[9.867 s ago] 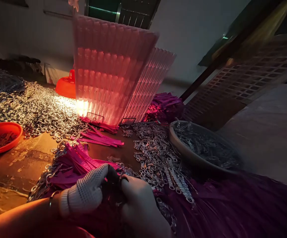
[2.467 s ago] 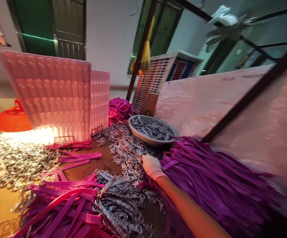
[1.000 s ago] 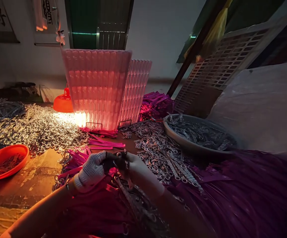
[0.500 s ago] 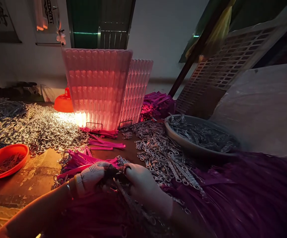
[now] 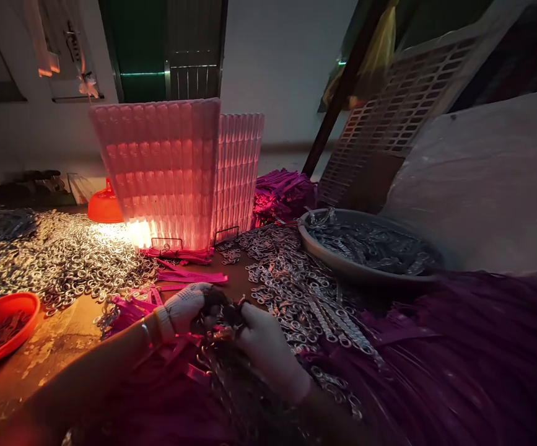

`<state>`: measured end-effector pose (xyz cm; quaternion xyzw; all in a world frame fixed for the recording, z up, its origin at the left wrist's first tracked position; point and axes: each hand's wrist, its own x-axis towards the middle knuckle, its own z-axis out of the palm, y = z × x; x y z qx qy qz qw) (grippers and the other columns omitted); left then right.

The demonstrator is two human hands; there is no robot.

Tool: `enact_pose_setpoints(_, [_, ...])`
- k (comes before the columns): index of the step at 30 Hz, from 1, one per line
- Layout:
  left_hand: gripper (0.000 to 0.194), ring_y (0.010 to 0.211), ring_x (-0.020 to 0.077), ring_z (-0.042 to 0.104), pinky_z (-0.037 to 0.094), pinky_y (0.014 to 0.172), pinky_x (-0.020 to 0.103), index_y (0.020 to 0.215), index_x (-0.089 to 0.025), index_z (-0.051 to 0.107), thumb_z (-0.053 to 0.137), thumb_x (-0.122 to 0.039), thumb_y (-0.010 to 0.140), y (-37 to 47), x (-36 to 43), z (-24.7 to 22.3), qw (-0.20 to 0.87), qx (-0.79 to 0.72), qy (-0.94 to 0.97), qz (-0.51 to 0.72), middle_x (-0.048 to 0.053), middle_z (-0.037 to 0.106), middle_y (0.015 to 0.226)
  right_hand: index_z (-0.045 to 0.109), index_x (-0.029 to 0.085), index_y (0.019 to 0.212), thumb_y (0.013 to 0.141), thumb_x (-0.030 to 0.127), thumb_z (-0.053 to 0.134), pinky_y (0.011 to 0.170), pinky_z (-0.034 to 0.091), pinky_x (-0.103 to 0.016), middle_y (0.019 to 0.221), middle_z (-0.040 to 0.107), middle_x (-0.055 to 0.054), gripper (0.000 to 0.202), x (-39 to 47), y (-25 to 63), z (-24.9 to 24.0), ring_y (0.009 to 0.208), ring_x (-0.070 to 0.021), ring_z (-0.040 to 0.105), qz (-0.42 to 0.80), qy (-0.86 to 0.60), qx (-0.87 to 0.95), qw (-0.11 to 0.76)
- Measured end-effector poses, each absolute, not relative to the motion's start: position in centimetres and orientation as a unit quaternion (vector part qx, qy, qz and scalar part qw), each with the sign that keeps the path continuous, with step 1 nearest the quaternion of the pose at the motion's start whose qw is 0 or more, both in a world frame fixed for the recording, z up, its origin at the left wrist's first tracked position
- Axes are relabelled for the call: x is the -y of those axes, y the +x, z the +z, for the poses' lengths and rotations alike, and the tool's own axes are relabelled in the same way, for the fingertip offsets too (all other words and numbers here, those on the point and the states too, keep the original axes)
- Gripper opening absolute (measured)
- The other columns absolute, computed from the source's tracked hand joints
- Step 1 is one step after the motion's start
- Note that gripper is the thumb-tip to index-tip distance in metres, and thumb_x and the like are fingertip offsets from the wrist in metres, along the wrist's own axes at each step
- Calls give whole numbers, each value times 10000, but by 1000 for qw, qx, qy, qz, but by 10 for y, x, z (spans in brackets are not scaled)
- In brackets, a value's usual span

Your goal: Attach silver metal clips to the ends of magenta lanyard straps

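My left hand [image 5: 194,310], in a white dotted glove with dark fingertips, is closed in front of me. My right hand [image 5: 266,347], also gloved, meets it with its fingers curled in. Between and below them hangs a dim bunch of strips with metal clips [image 5: 222,378]; which finger pinches which piece is hidden by shadow. Magenta straps [image 5: 131,313] with metal ends lie just beyond my left wrist. More magenta straps [image 5: 170,396] spread under my forearms. To the right of my hands is a pile of metal clips [image 5: 291,285], some joined in rows.
A large heap of metal clips [image 5: 73,260] lies left under a red lamp [image 5: 105,205]. Ribbed pink-lit panels [image 5: 161,173] stand at the back. A red bowl [image 5: 5,337] is at left, a grey basin [image 5: 365,266] at right, and heaped magenta straps [image 5: 472,353] fill the right foreground.
Both hands have risen slightly and stay together, the left shifting a little right relative to the table. The view has turned slightly, so the background sits farther left.
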<state>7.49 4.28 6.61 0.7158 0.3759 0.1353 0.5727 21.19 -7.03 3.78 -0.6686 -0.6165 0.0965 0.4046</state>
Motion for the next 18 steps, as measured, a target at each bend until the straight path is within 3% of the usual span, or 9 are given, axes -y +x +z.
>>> enact_pose_setpoints(4, [232,535,110,536,453,515,236,955,-125,670,520,-300,936,123,-115,53,417,-409,809,63,17,579,673,553,209,655,795,215,519,560,287,-270,655,625,-26,144,72,231,19,596,-152,481,80,-700,568,426])
enact_pose_setpoints(7, [246,853,166,638,554,762,338,1062,-127,645,598,-334,939,159,-153,35,295,-411,862,14,69,658,998,610,202,723,802,176,483,604,337,-266,734,666,-42,152,79,226,1,661,-166,540,131,-669,595,427])
enact_pose_setpoints(10, [295,1063,217,613,533,914,431,1171,-148,617,601,-334,942,183,-165,11,216,-385,897,-24,97,616,1208,653,201,783,792,129,444,638,369,-269,781,687,-53,221,82,217,-10,702,-177,569,169,-654,606,421])
enact_pose_setpoints(14, [293,1091,228,603,522,935,447,1176,-152,618,611,-319,935,189,-167,-10,188,-360,913,-28,100,604,1234,679,200,834,810,137,434,660,390,-272,810,700,-58,254,79,218,-10,727,-185,588,197,-648,602,422])
enact_pose_setpoints(18, [233,1004,198,619,537,879,403,1079,-138,638,619,-315,928,165,-172,0,244,-355,901,51,84,633,1136,692,195,853,814,139,435,667,388,-268,812,708,-56,266,74,226,1,732,-186,596,204,-665,587,415])
